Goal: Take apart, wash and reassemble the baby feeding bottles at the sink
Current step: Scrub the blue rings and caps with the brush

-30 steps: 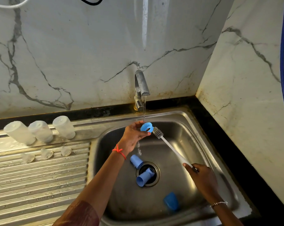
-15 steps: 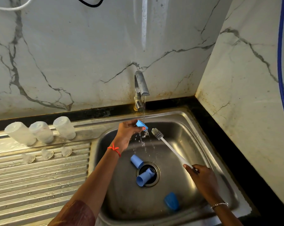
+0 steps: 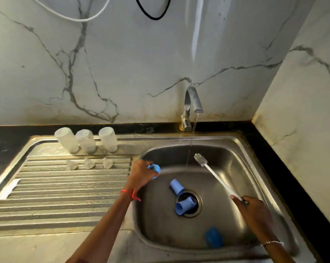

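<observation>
Sink rim (image 3: 133,221) underlies left hand (image 3: 140,174) gripping blue ring (image 3: 155,168).

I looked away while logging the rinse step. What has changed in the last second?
The left hand, still gripping the blue ring, carried it left out of the water stream toward the drainboard, away from the brush. Nothing was taken up or let go. The right hand keeps holding the brush; tap running, blue caps in the basin, bottles and teats in place.
</observation>
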